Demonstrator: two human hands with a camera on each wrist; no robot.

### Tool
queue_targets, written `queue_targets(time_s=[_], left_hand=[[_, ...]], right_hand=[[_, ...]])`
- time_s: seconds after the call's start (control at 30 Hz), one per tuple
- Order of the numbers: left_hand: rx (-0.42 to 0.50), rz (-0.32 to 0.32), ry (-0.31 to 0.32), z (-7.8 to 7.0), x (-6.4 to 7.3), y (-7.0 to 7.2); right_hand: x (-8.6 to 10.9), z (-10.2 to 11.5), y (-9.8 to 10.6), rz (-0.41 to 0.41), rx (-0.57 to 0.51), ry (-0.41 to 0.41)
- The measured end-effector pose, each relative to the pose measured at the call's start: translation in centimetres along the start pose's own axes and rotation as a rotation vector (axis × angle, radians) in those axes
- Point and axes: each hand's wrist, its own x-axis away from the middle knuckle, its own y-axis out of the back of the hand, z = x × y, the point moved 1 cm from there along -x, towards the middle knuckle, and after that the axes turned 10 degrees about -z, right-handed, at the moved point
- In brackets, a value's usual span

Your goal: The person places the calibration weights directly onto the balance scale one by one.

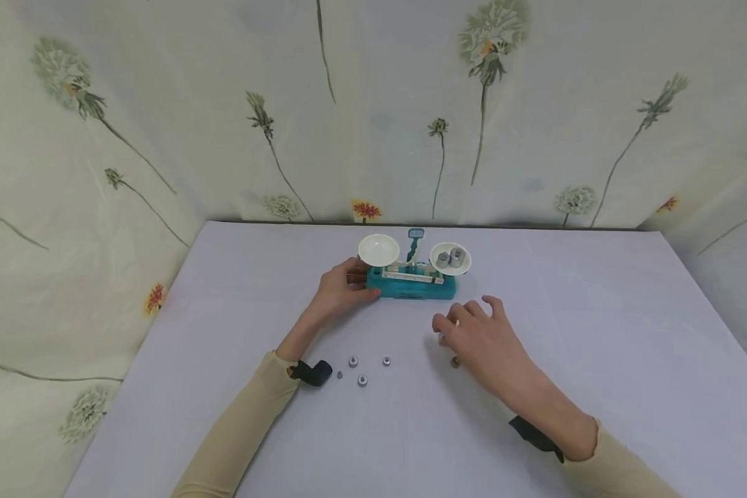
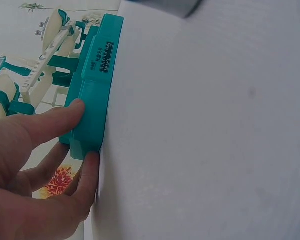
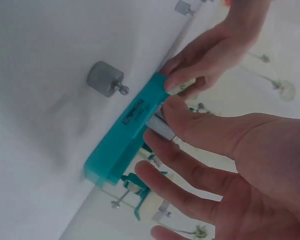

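A teal and white two-pan balance scale (image 1: 411, 289) stands near the back of the table. My left hand (image 1: 344, 287) grips the left end of its base, with the thumb on the front in the left wrist view. The left pan (image 1: 378, 250) holds nothing. Two metal weights (image 1: 456, 257) stand in the right pan (image 1: 453, 270). In front of the scale's right side, my right hand (image 1: 482, 342) pinches a small metal weight (image 3: 161, 128) between thumb and index finger; its other fingers are spread. Another weight (image 3: 105, 78) stands on the table below that hand.
Several small metal weights (image 1: 363, 380) stand on the white table (image 1: 411, 436), to the right of my left wrist. A flower-patterned cloth (image 1: 373, 138) hangs behind the table's back edge. Black wrist cameras (image 1: 313, 373) are strapped on both wrists.
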Motion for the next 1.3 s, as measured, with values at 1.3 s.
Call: queue_targets(time_s=[1.3], left_hand=[[-0.001, -0.002, -0.008, -0.3, 0.2, 0.2]], right_hand=[[-3.0, -0.9, 3.6, -0.073, 0.013, -0.059]])
